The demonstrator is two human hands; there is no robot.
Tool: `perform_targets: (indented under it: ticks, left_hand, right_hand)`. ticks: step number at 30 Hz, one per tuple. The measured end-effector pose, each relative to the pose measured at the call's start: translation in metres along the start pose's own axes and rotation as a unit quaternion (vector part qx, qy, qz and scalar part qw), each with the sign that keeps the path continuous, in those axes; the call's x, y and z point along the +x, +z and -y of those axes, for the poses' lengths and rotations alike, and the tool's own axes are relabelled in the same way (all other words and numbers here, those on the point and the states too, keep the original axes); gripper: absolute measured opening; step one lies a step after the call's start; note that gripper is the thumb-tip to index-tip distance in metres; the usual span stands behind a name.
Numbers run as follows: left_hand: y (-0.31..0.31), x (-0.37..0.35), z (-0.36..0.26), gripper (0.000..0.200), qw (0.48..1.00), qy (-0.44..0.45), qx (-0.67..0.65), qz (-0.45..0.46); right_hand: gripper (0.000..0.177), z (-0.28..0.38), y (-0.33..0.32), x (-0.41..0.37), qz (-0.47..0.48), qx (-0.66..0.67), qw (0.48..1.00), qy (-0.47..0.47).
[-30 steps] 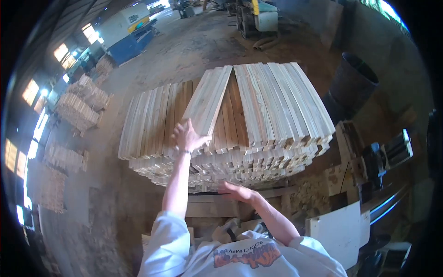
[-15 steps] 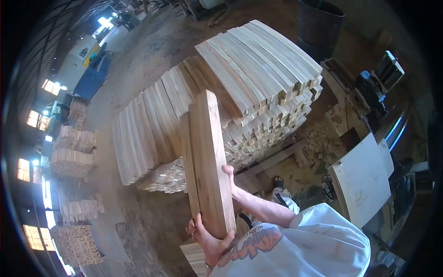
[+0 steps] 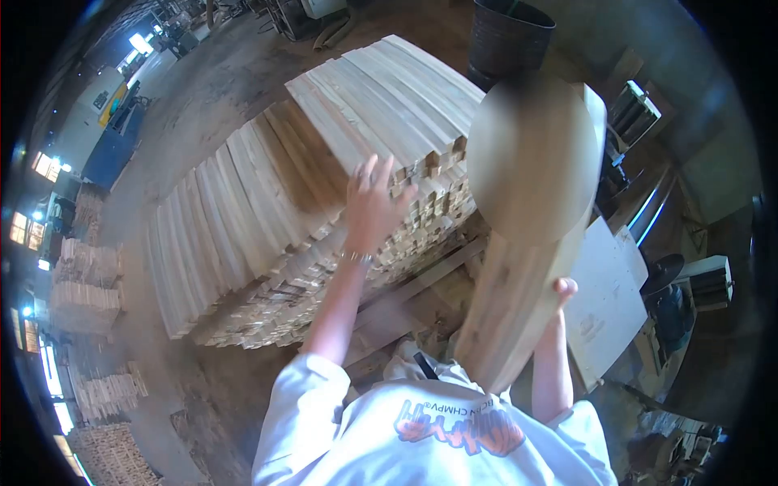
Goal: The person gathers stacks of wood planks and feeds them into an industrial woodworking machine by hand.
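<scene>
My right hand (image 3: 565, 290) grips a bundle of long wooden planks (image 3: 515, 296) from the right side, with the thumb showing at their edge. The bundle stands steeply in front of my shirt, and a round blurred patch covers its upper part. My left hand (image 3: 375, 204) is stretched out with fingers apart and nothing in them. It overlaps the front edge of the big stack of wooden planks (image 3: 389, 97) in this view. Beside it, a few darker planks (image 3: 300, 150) lie in a lower section of the stack.
A dark bin (image 3: 509, 40) stands behind the stack. To the right are a pale flat panel (image 3: 604, 308) and some equipment. More wood piles (image 3: 85, 283) line the left side, and a blue and white machine (image 3: 113, 146) stands farther back.
My left hand has let go of the planks' lower end and moved up to the stack. The bundle has swung right in my right hand, and the view has shifted.
</scene>
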State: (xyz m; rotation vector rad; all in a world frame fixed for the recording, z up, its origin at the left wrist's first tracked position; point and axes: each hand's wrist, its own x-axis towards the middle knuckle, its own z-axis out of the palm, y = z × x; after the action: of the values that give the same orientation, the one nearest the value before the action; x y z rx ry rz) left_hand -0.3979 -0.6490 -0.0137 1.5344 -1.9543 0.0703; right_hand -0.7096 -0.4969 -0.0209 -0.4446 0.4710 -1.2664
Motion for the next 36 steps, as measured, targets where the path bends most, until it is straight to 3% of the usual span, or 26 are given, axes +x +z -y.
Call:
perform_targets:
  ticks: [3,5,8,12,14,15,17,19,20,22,28,30,31,34,36]
  left_hand:
    - [0.069,0.045,0.0,0.059,0.982,0.064,0.168,-0.052]
    - [0.09,0.049,0.013,0.057,0.976,0.082,0.184,-0.085]
    - [0.077,0.035,0.028,0.05,0.968,0.095,0.204,-0.108]
    - [0.034,0.014,0.071,0.042,0.965,0.084,0.246,-0.039]
    - [0.009,0.016,0.067,0.043,0.993,-0.022,0.114,-0.007]
    - [-0.001,0.033,0.06,0.05,0.986,-0.163,0.021,0.036]
    - [0.001,0.076,0.074,0.083,0.949,-0.315,0.018,0.021]
    - [0.03,0.12,0.09,0.102,0.881,-0.439,0.173,0.029]
    - [0.039,0.131,0.094,0.113,0.829,-0.503,0.243,0.033]
    - [0.034,0.137,0.098,0.124,0.828,-0.514,0.202,0.096]
    - [-0.006,0.054,0.079,0.134,0.852,-0.482,0.128,0.162]
    - [-0.024,0.038,0.073,0.137,0.826,-0.461,0.187,0.265]
    - [-0.03,0.052,0.049,0.139,0.807,-0.493,0.199,0.258]
    - [-0.001,0.083,0.068,0.139,0.82,-0.489,0.197,0.221]
    - [-0.005,0.087,0.067,0.132,0.839,-0.466,0.204,0.194]
  right_hand:
    - [0.092,0.052,-0.053,-0.033,-0.063,-0.03,0.997,-0.02]
    - [0.091,0.082,-0.091,-0.055,-0.095,-0.045,0.994,-0.022]
    - [0.09,0.115,-0.142,-0.088,-0.141,-0.048,0.989,-0.009]
    - [0.088,0.141,-0.192,-0.13,-0.178,-0.045,0.983,0.014]
    - [0.088,0.149,-0.209,-0.145,-0.186,-0.044,0.981,0.023]
    - [0.087,0.153,-0.217,-0.152,-0.185,-0.044,0.981,0.029]
    - [0.087,0.154,-0.228,-0.163,-0.178,-0.044,0.982,0.048]
    - [0.086,0.15,-0.241,-0.171,-0.18,-0.05,0.98,0.072]
    - [0.084,0.146,-0.249,-0.18,-0.224,-0.077,0.968,0.08]
    - [0.081,0.143,-0.265,-0.19,-0.311,-0.133,0.936,0.097]
    - [0.082,0.124,-0.244,-0.184,-0.312,-0.066,0.934,0.159]
    - [0.082,0.116,-0.236,-0.189,-0.328,-0.094,0.926,0.161]
    - [0.081,0.112,-0.232,-0.186,-0.332,-0.112,0.922,0.163]
    - [0.079,0.103,-0.22,-0.171,-0.321,-0.178,0.919,0.141]
    - [0.078,0.102,-0.222,-0.166,-0.327,-0.174,0.908,0.195]
